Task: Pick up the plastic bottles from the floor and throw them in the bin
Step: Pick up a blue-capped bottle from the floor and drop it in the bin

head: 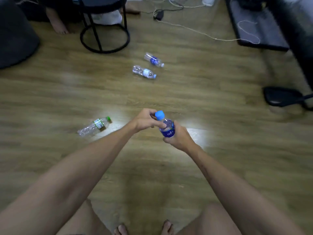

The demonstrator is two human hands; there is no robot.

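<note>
The wooden floor [203, 102] fills nearly everything below me, its planks running across the view. At the far left a large dark rounded object [15, 34] sits on it, too blurred for me to name. Beside that stands a black stool [105, 31] on a ring-shaped base, with another person's bare foot [58, 27] just to its left. At the far right lies a dark grey mat [257, 26], and a pale cord [194, 30] trails from a small black adapter [158, 15] across the floor onto it. A black chair foot [281, 96] shows at the right edge.

My two bare forearms reach out ahead of me and meet over the middle of the floor. My right hand [179, 137] is wrapped round the body of a blue-labelled plastic bottle [166, 127], holding it upright and off the floor. My left hand [146, 120] is curled at the bottle's neck, fingertips pinching just under its light blue cap [160, 114].

Three more plastic bottles lie on their sides on the floor. A clear one with a green cap [94, 125] is near my left forearm. Farther off, just beside each other, are a clear bottle with a white label [144, 72] and a bottle with a blue label and white cap [153, 59].

My toes [121, 229] show at the bottom edge.
</note>
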